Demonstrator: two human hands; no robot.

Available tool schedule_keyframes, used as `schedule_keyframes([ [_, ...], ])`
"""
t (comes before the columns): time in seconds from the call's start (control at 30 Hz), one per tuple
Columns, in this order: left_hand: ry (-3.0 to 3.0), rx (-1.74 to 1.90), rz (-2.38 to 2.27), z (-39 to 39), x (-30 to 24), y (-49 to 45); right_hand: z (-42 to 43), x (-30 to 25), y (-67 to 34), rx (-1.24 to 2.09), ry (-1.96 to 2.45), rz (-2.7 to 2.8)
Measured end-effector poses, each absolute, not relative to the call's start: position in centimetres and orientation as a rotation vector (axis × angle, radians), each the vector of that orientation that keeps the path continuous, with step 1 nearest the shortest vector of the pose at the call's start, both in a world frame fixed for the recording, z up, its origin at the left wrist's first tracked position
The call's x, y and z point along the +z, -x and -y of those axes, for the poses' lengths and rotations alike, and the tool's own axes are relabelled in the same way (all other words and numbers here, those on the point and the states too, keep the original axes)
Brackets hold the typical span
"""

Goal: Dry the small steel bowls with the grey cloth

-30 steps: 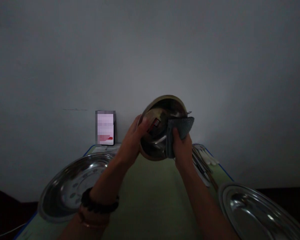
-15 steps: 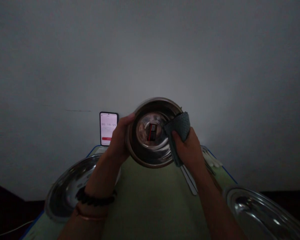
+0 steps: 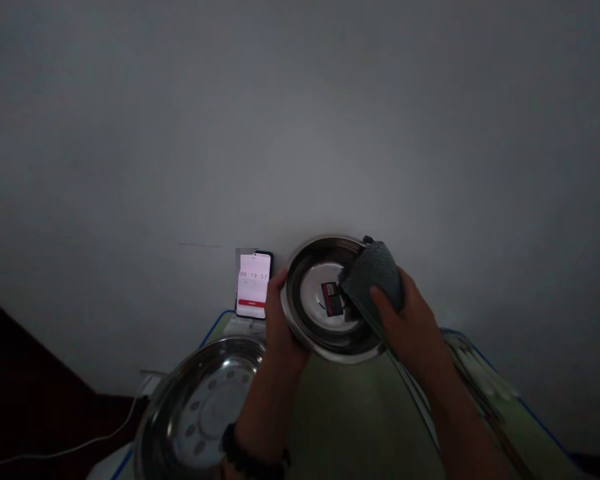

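Just below the middle of the frame, the left hand (image 3: pixel 280 320) grips the left rim of a steel bowl (image 3: pixel 330 300), held tilted above the counter (image 3: pixel 350 427). The right hand (image 3: pixel 410 320), arm reaching up from the lower right, is closed on a grey cloth (image 3: pixel 375 273) pressed inside the bowl's right edge.

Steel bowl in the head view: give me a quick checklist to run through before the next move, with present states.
1. Left hand grips the steel bowl at its left rim: ok.
2. Right hand presses the grey cloth onto the bowl's right rim: ok.
3. Bowl held above the table, tilted toward the camera: ok.
4. Label inside the bowl uncovered: ok.
5. Bowl's inside dry: cannot tell, too dim.
6. Phone stands apart behind the bowl: ok.
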State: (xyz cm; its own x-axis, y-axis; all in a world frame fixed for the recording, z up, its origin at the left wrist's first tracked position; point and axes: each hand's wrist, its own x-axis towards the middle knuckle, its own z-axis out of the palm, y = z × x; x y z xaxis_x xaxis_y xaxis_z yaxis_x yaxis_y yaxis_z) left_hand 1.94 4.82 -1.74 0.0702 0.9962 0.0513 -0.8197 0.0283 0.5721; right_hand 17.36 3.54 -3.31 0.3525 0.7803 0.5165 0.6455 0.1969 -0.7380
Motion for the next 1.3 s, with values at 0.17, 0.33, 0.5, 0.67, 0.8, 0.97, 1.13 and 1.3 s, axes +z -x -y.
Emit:
schedule_keyframes([
  [0.17, -0.652, 1.423, -0.508, -4.7, -2.0, -0.9, -4.5, -5.3, -17.5, 0.304, 1.721, 1.414],
  [0.33, -0.812, 1.314, -0.429, -4.7, -2.8, -0.2, -5.0, -5.1, -17.4, 0.203, 1.829, 1.28],
  [0.5, -0.905, 1.343, -0.363, -4.6, -3.4, -0.2, -5.1, -5.2, -16.9, 0.151, 1.677, 1.104],
  [0.67, -0.767, 1.548, -0.346, -4.4, -3.2, -1.1, -4.9, -6.9, -14.7, 0.484, 1.448, 0.972],
  [0.8, -0.691, 1.628, -0.398, -4.5, -2.5, -1.0, -4.4, -7.5, -13.4, 0.902, 1.225, 0.87],
  [0.97, -0.92, 1.42, -0.413, -4.9, -2.9, 2.0, -4.4, -7.2, -15.5, 0.746, 1.32, 1.082],
  [1.13, -1.318, 0.966, -0.593, -4.7, -3.5, 3.4, -3.9, -5.6, -16.7, 0.337, 1.483, 1.416],
  [1.3, -1.535, 0.888, -0.725, -3.9, -2.8, 1.1, -3.2, -4.8, -16.0, 0.065, 1.402, 1.498],
])
